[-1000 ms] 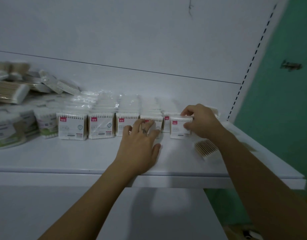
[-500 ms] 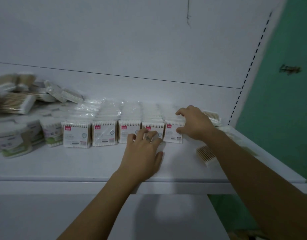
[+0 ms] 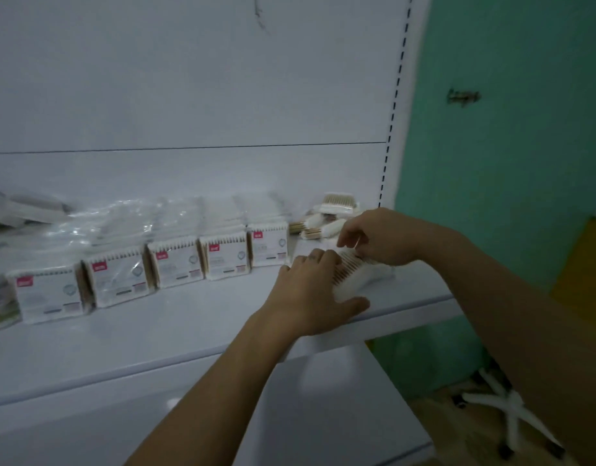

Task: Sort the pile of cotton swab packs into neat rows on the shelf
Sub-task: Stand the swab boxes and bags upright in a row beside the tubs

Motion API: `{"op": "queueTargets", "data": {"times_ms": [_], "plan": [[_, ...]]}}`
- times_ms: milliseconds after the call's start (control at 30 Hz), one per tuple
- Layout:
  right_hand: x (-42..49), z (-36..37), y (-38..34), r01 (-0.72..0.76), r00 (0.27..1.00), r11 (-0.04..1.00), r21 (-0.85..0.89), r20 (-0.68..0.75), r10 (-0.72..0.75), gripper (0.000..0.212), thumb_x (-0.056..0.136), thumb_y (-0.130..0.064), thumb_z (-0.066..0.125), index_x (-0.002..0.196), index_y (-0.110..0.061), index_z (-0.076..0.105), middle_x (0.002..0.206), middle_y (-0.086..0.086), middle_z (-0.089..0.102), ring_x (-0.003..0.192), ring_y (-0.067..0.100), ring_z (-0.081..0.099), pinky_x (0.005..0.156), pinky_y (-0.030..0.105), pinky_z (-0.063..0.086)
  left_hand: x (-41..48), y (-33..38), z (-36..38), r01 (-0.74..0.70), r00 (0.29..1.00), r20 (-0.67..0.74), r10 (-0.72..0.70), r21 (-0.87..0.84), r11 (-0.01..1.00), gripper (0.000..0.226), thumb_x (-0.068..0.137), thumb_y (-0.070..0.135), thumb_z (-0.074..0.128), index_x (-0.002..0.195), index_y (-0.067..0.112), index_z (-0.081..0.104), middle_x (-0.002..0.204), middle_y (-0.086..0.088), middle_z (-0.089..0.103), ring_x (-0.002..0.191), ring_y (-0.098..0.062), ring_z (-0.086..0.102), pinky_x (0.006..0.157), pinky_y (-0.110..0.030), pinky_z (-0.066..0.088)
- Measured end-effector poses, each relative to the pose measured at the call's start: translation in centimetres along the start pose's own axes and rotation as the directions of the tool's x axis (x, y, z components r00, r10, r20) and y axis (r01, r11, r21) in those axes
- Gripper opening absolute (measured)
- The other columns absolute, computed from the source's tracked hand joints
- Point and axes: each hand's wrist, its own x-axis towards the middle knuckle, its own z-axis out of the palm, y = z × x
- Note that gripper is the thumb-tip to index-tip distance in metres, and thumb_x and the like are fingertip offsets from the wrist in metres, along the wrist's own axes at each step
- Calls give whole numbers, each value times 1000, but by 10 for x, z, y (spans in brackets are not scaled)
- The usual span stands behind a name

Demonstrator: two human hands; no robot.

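Green wall (image 3: 508, 163), tan floor (image 3: 437, 418), dim light

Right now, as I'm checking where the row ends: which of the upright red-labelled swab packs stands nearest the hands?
The rightmost upright pack, last in line, just beside the left hand; the other four stand farther left.

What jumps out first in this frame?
Both hands meet at the right end of the shelf: the left hand and right hand hold one swab pack between them. Left of them, a row of red-labelled packs stands along it; loose packs lie in the back right corner.
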Motion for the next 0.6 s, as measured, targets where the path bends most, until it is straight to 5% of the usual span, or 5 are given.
{"op": "queueTargets", "data": {"times_ms": [100, 200, 433, 500, 600], "plan": [[-2, 6, 12, 29, 999, 997, 78, -35, -26, 31, 91, -4, 55, 115, -21, 68, 110, -3, 67, 89, 6, 55, 79, 17, 40, 13, -2, 2, 14, 998, -58, -18, -62, 998, 42, 89, 41, 60, 124, 21, 49, 123, -3, 57, 105, -21, 53, 89, -40, 49], [3, 10, 19, 71, 982, 970, 232, -186, -28, 24, 96, -19, 55, 115, -26, 67, 92, -12, 63, 77, 1, 53, 66, 12, 36, 23, -16, -12, 43, 954, -276, -118, -264, 964, 15, 96, 24, 53, 107, 17, 58, 100, -3, 66, 86, -19, 60, 73, -30, 47], [34, 14, 4, 209, 943, 810, 549, -331, -19, 27, 83, -16, 76, 107, -24, 65, 82, -14, 60, 62, -6, 57, 60, 8, 42, 31, -31, -39, 85, 854, -382, -353, -567, 819, 13, 97, 23, 57, 109, 22, 62, 89, 7, 68, 72, 2, 66, 65, -17, 53], [45, 17, 2, 191, 951, 793, 579, -309, -3, 23, 80, -13, 78, 99, -20, 67, 82, -10, 65, 65, 0, 64, 61, 17, 48, 25, -37, -39, 102, 784, -469, -406, -548, 830, 20, 96, 21, 57, 116, 23, 57, 99, 9, 65, 77, 7, 63, 63, -9, 49], [57, 28, -2, 170, 966, 795, 582, -259, -17, 20, 79, -13, 78, 96, -17, 67, 84, -3, 70, 72, 13, 69, 72, 33, 57, 15, -49, -36, 203, 733, -576, -362, -323, 924, 31, 95, 20, 57, 126, 24, 54, 120, 7, 60, 103, -6, 56, 87, -27, 50]]}}
